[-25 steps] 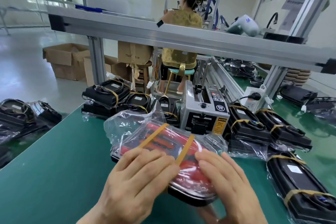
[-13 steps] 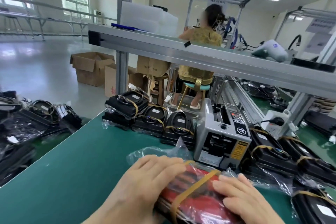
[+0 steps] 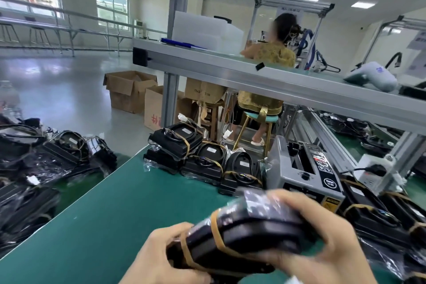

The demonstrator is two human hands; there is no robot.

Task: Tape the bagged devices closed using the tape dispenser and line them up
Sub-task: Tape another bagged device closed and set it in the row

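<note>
Gripping the bagged device at both ends, left hand and right hand hold it lengthwise left-right; taped row lies ahead-left, nearer the left hand

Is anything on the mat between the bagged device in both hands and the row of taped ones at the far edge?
Nothing visible. The bagged device, gripped by the left hand and right hand, faces bare green mat up to the taped row; the tape dispenser stands to the right.

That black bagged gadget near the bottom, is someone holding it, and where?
Yes. Both hands hold the bagged device: the left hand grips its near-left end, the right hand wraps its right side.
</note>
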